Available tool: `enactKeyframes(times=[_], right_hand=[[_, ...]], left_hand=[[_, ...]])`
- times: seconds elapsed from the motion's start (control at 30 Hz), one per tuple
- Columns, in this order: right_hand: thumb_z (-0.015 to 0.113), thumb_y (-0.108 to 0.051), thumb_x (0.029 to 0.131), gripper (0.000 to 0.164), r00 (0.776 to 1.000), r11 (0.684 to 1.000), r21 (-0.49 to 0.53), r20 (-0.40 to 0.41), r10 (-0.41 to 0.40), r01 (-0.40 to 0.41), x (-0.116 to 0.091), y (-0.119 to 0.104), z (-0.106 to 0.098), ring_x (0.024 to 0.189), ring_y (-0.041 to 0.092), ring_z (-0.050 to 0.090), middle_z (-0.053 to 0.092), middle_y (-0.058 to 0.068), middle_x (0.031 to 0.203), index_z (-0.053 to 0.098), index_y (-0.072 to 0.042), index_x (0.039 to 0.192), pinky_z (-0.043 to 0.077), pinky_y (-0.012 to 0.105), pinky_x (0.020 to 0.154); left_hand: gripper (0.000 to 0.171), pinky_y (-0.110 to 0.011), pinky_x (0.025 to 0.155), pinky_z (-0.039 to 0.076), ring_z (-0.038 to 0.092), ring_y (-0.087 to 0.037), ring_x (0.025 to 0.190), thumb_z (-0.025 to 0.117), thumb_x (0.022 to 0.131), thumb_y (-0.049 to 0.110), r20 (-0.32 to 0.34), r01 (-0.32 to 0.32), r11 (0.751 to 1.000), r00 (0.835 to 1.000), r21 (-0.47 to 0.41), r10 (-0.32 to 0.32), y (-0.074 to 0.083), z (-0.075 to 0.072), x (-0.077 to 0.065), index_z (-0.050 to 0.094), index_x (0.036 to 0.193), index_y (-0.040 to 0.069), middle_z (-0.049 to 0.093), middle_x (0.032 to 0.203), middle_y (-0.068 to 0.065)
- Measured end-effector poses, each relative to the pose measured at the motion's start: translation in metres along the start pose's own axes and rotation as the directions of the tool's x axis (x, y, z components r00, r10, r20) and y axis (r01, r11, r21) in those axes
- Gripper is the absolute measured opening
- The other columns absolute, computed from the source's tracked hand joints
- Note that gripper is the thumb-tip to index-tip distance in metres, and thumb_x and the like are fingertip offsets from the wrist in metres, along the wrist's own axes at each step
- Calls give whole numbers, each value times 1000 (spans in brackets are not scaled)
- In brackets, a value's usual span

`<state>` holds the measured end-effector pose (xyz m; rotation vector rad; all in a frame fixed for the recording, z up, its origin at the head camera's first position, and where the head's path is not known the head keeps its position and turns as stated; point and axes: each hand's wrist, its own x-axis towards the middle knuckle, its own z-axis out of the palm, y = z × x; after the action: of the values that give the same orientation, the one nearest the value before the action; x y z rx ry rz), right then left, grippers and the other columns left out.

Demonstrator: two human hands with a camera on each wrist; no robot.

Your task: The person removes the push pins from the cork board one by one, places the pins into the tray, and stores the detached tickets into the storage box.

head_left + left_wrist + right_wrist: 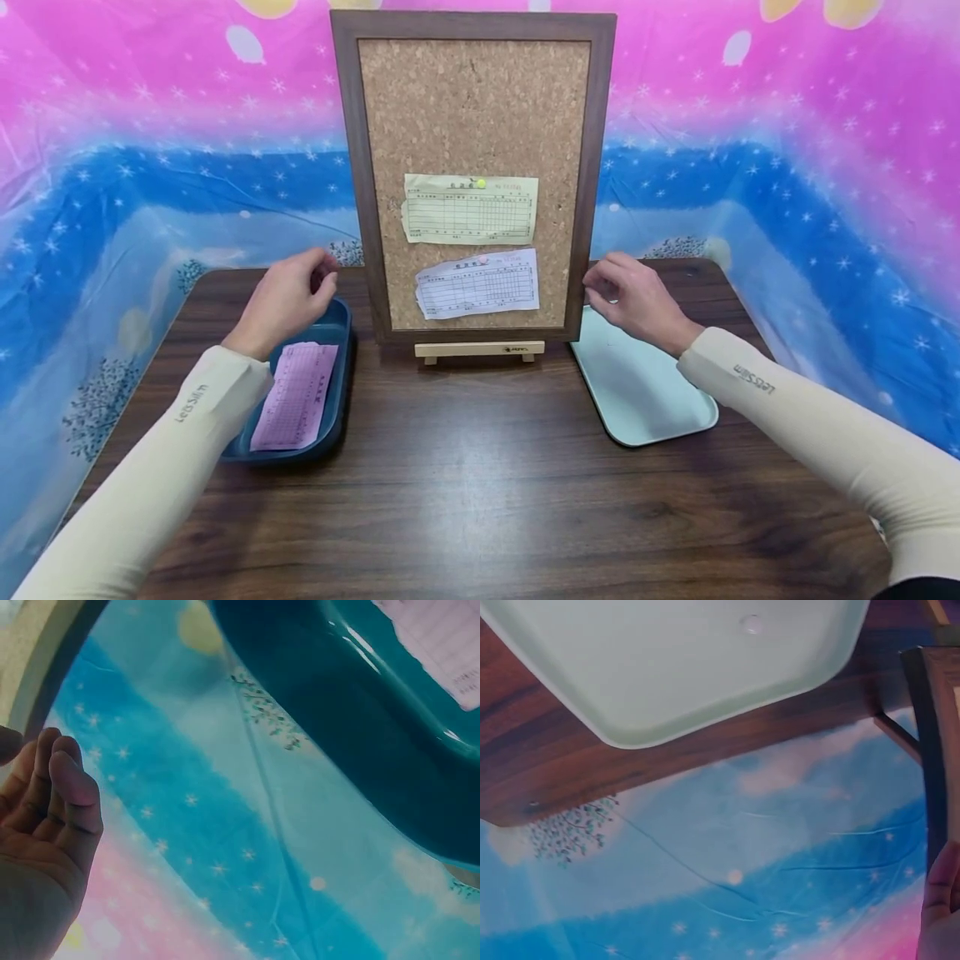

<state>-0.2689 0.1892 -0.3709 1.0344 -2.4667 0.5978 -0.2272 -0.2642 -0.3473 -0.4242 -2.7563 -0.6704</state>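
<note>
A cork board (480, 108) in a brown frame stands upright on a small wooden easel (480, 348). On it hang a yellow paper slip (471, 218) with a yellow pushpin (481, 184) and, below, a white slip (480, 292) with a pinkish pin. My left hand (283, 298) hovers over the blue tray (347, 367), left of the frame, its fingers loosely bent and holding nothing. Close by the frame's right edge is my right hand (633, 296), fingers bent, with no object visible in it; whether its fingertips touch the frame, I cannot tell.
Pink slips (296, 396) lie in the blue tray. To the right of the board, a pale green tray (637, 400) lies flat, with a small round clear spot (751, 625) on its bottom. A brown wooden table (465, 483) carries everything, and a patterned cloth (277, 183) hangs behind.
</note>
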Motion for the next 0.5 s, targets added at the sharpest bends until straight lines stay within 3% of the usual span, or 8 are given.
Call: enactKeyframes(times=[0.27, 0.5], right_hand=[[61, -11, 77, 11, 1000, 1000, 17, 2, -19, 18, 10, -14, 1, 74, 10, 46, 49, -2, 87, 59, -12, 88, 41, 24, 62], [60, -10, 76, 11, 997, 997, 15, -6, -73, 73, 17, -20, 1, 72, 12, 44, 50, 0, 88, 59, -10, 88, 38, 25, 60]], left_hand=[[21, -31, 55, 36, 45, -14, 60, 45, 88, 23, -79, -19, 999, 997, -26, 17, 13, 3, 10, 54, 101, 8, 51, 74, -1], [26, -31, 55, 38, 46, -14, 62, 45, 88, 26, -93, 2, 998, 996, -55, -7, 23, 7, 14, 52, 106, 8, 51, 77, 0]])
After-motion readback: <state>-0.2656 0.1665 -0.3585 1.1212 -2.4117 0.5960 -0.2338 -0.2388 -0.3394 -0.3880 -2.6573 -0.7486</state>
